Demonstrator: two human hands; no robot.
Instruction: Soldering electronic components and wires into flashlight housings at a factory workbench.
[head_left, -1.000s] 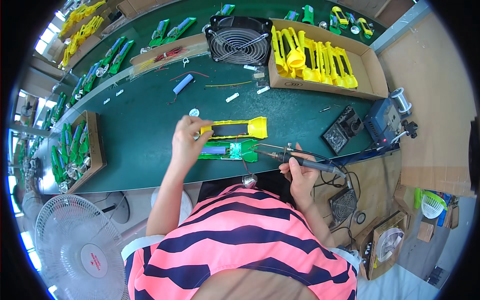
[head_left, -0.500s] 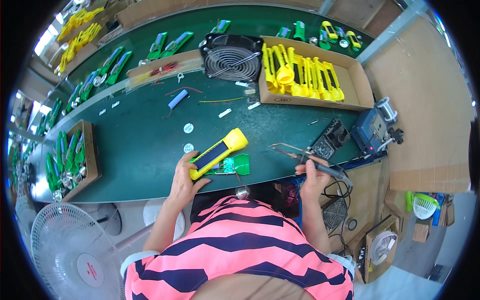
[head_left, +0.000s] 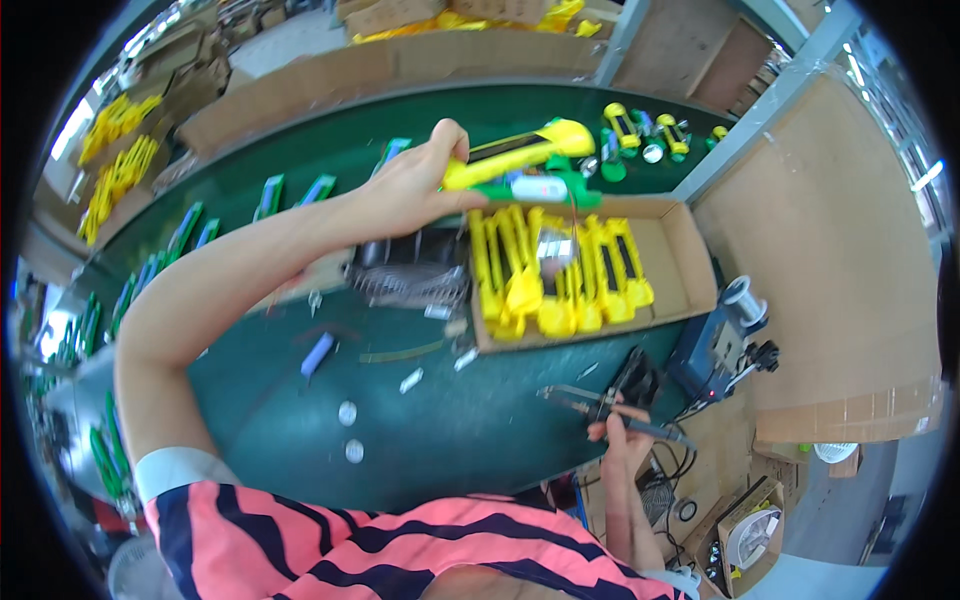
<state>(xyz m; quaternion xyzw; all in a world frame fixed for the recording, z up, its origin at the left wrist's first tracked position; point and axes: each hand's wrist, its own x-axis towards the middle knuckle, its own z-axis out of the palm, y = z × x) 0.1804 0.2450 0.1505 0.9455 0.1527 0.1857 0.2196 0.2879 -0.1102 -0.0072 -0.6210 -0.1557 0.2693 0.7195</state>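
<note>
My left hand (head_left: 410,190) is stretched far forward and grips a yellow and green plastic toy part (head_left: 520,160), holding it in the air above the far end of a cardboard box (head_left: 690,250) filled with several similar yellow parts (head_left: 550,275). My right hand (head_left: 625,440) rests near the table's right edge, closed around a soldering iron (head_left: 590,405) whose tip points left. Both hands are far apart.
A green worktable (head_left: 450,420) carries a black fan (head_left: 410,270), a blue cell (head_left: 317,354), two small round discs (head_left: 348,430) and small scraps. A soldering station (head_left: 715,350) with a wire spool stands at the right. Green parts (head_left: 190,240) line the left side.
My left hand has lifted the yellow and green part off the table near me and carried it far forward over the box. My right hand kept the soldering iron by the right edge.
</note>
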